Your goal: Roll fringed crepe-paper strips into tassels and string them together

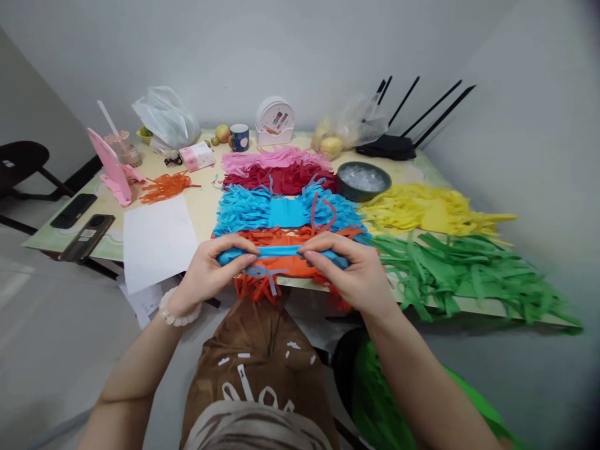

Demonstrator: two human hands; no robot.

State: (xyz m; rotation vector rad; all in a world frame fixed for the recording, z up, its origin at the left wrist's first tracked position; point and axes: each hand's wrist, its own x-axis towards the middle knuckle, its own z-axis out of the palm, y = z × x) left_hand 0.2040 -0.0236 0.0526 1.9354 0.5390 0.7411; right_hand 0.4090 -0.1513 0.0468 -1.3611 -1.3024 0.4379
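Between my two hands a narrow rolled blue strip point(280, 251) is stretched level above the table's front edge. My left hand point(225, 265) pinches its left end, and my right hand point(344, 269) pinches its right end between thumb and fingers. Below the strip lies an orange fringed bundle point(290, 267), its cut ends hanging over the edge. A blue fringed bundle point(287, 212) with a plain middle band lies just beyond, a loose reddish strip point(328, 209) on its right part. Farther back are a dark red fringed bundle point(281, 180) and a pink one point(276, 159).
Yellow fringe point(431, 212) and green fringe point(473, 275) spread to the right, near a dark bowl point(363, 181). White paper point(159, 240), phones point(89, 237) and a pink stand point(112, 165) lie left. A mug point(239, 137) and a black router point(387, 147) stand behind.
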